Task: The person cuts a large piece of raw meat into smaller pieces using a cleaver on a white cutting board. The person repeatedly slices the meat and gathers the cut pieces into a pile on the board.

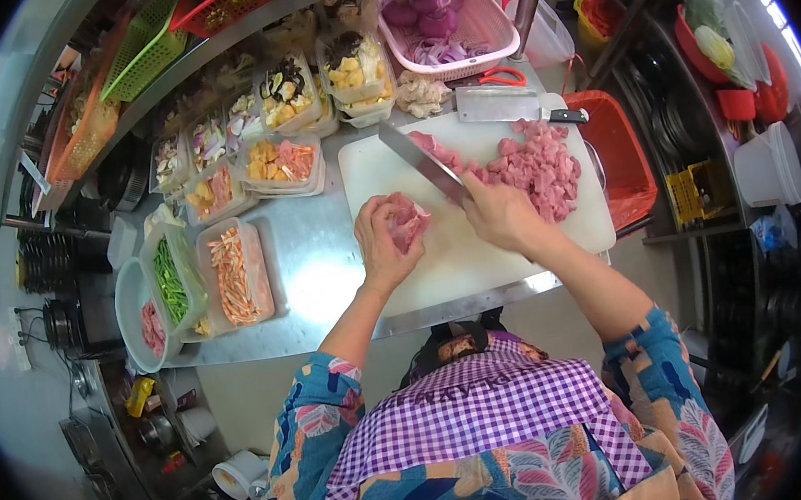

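My left hand (381,241) grips a lump of raw pink meat (409,222) over the left part of a white cutting board (438,268). In my right hand (505,214) is a knife with a broad blade (425,164), which points up and to the left across the board. A heap of cut raw meat (537,172) lies on the board's right side, and part of it is hidden behind the blade and my right hand. Along the board's far edge rests a cleaver (498,103). The knife's handle is covered by my fingers.
Plastic tubs of green vegetable pieces (170,279) and orange-white sticks (233,273) stand at left, beside a bowl (130,312) with meat. Stacked food containers (284,163) line the back. A pink basket (455,64) holds purple onions. Right of the board is a red bin (616,157).
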`<state>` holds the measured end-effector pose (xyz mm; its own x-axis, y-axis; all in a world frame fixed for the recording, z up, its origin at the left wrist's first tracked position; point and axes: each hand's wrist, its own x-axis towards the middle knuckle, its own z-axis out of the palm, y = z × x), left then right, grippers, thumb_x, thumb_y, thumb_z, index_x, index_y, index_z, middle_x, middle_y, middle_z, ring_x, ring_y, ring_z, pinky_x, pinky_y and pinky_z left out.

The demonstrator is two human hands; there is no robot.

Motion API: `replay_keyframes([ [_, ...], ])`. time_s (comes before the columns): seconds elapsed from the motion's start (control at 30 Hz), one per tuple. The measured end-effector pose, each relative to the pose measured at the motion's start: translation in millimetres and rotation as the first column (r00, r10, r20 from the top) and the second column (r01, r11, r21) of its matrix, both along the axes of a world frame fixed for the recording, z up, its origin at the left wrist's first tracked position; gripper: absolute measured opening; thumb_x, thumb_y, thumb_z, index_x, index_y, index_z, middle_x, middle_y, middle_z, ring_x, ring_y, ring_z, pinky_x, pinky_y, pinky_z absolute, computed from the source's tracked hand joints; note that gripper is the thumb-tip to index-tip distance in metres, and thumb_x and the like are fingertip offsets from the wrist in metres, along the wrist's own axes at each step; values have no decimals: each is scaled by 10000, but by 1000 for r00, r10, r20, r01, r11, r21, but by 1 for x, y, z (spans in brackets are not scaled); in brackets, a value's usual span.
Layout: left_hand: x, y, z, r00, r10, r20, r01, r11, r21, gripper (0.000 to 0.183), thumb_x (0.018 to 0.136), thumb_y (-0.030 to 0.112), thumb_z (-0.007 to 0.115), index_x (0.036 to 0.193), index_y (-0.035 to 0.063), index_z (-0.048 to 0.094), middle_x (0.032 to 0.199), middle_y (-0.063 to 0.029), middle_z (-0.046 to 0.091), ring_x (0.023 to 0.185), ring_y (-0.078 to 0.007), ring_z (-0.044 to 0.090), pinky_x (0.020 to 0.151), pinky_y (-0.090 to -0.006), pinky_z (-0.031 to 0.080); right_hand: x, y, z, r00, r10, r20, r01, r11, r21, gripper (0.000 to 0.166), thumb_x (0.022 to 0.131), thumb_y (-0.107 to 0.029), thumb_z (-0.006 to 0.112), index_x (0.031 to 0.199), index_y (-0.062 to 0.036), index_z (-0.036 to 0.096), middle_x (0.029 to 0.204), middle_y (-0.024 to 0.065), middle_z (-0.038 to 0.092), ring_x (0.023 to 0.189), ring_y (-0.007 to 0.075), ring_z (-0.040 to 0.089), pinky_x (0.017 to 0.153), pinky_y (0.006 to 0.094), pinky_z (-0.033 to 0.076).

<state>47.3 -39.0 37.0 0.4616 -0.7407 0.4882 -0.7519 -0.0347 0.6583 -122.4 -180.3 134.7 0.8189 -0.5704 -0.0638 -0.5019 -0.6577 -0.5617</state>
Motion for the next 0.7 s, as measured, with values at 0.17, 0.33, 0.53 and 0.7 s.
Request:
replay_keyframes([
  [0.17, 3, 2, -2, 993, -66, 103, 56, 994, 95, 410, 691, 144, 704, 1074, 95, 565, 1237, -95, 525, 1167, -317, 478, 996, -458, 340, -34, 58, 4, 996, 40, -86, -44, 998, -50, 321, 832, -76, 519, 1149, -53, 471, 749, 196, 669, 707, 406, 665, 610, 512, 510],
  [0.33, 9, -2, -3, 990, -54, 127, 35, 989, 143, 338, 656, 124, 696, 977, 85, 597, 1162, -98, 564, 1101, -323, 511, 952, -466, 372, -33, 74, -25, 995, 39, -91, -44, 998, -52, 316, 810, -69, 541, 1118, -33, 476, 721, 202, 663, 660, 399, 663, 588, 505, 509],
  [0.53, 12, -1, -7, 995, -81, 50, 73, 988, 139, 317, 605, 88, 694, 906, 90, 595, 1106, -82, 578, 1084, -323, 517, 941, -449, 384, 14, 59, -38, 999, 32, 25, -30, 998, -57, 314, 820, -77, 544, 1122, -19, 482, 718, 198, 661, 682, 409, 658, 623, 501, 511],
  [0.7, 15, 1, -9, 996, -92, 15, 90, 990, 110, 314, 588, 74, 700, 881, 95, 590, 1109, -74, 585, 1094, -319, 516, 944, -440, 382, 48, 41, -46, 996, 76, 55, -70, 993, -99, 372, 834, -89, 533, 1192, -3, 483, 754, 213, 664, 715, 432, 651, 655, 529, 501],
])
